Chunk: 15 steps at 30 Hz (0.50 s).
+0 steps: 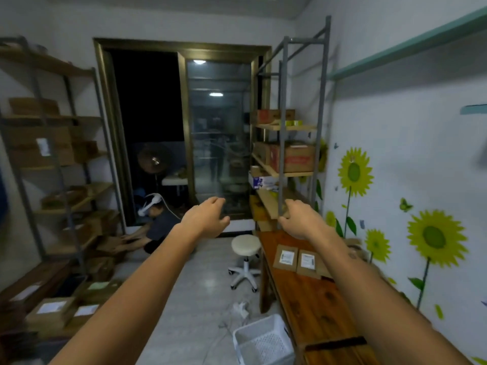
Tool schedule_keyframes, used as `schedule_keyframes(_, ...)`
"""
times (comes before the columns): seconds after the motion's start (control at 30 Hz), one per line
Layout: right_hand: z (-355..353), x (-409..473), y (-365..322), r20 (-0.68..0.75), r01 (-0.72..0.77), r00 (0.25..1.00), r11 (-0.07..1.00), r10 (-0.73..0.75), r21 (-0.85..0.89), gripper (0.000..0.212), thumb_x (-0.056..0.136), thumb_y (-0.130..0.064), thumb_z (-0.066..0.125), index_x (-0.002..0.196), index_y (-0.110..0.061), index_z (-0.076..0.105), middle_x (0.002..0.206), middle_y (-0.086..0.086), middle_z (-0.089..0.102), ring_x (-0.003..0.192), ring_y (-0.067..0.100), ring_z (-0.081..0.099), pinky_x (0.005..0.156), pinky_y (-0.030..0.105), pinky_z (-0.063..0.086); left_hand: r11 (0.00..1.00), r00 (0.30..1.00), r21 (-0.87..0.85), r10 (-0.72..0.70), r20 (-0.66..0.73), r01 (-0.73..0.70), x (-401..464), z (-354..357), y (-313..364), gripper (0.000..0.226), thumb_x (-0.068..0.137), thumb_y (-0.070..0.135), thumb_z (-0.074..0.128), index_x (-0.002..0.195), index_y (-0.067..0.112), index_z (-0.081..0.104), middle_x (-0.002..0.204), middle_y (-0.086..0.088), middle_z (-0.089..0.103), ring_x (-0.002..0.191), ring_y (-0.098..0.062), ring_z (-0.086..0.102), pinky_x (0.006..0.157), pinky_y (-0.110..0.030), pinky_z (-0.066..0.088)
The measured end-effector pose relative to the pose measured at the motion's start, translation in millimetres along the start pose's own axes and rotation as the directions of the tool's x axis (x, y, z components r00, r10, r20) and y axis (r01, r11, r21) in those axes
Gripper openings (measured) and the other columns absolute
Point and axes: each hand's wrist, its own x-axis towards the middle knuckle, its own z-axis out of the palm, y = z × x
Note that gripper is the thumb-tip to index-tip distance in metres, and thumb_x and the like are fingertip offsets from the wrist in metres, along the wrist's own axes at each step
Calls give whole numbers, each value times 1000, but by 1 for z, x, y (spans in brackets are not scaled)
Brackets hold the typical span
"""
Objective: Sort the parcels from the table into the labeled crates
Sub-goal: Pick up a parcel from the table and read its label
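Observation:
Both my arms stretch forward at chest height and hold nothing. My left hand [207, 218] hangs in the air over the floor with loosely curled fingers. My right hand [299, 219] hovers above the far end of the wooden table [313, 306], fingers relaxed. Two flat brown parcels [286, 257] [307, 262] with white labels lie side by side on the table, below and just beyond my right forearm. A white plastic crate [263, 341] stands on the floor beside the table's near end.
A white swivel stool [246, 259] stands left of the table. Metal shelves with cardboard boxes line the left wall [52, 159] and the back right [287, 154]. Labeled boxes [52, 309] sit on the floor at left. A person [155, 222] crouches by the sliding door.

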Motion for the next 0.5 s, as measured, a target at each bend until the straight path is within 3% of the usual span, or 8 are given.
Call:
schedule_keyframes(0.2, 58, 124, 63, 53, -119, 992, 993, 118, 3, 42, 101, -37, 51, 136, -12, 49, 135, 15, 56, 119, 32, 57, 92, 40, 49, 996, 993, -72, 51, 102, -44, 149, 92, 1, 67, 103, 45, 45, 158, 18, 20, 165, -5, 20, 146, -27, 34, 114, -42, 35)
schedule_keyframes(0.33, 104, 190, 94, 80, -195, 978, 981, 194, 3, 57, 102, -38, 51, 151, -11, 37, 150, 16, 45, 134, 33, 48, 106, 42, 45, 989, 985, -136, 78, 153, -57, 230, 154, -14, 66, 103, 45, 44, 158, 18, 21, 165, -6, 22, 146, -27, 31, 117, -43, 33)
schedule_keyframes(0.5, 176, 276, 138, 139, -316, 941, 948, 309, 26, 48, 99, -38, 52, 139, -12, 48, 137, 16, 55, 121, 34, 55, 99, 45, 50, 978, 954, -188, 143, 263, -94, 344, 246, -46, 61, 102, 41, 48, 154, 16, 30, 159, -11, 33, 140, -30, 39, 113, -43, 37)
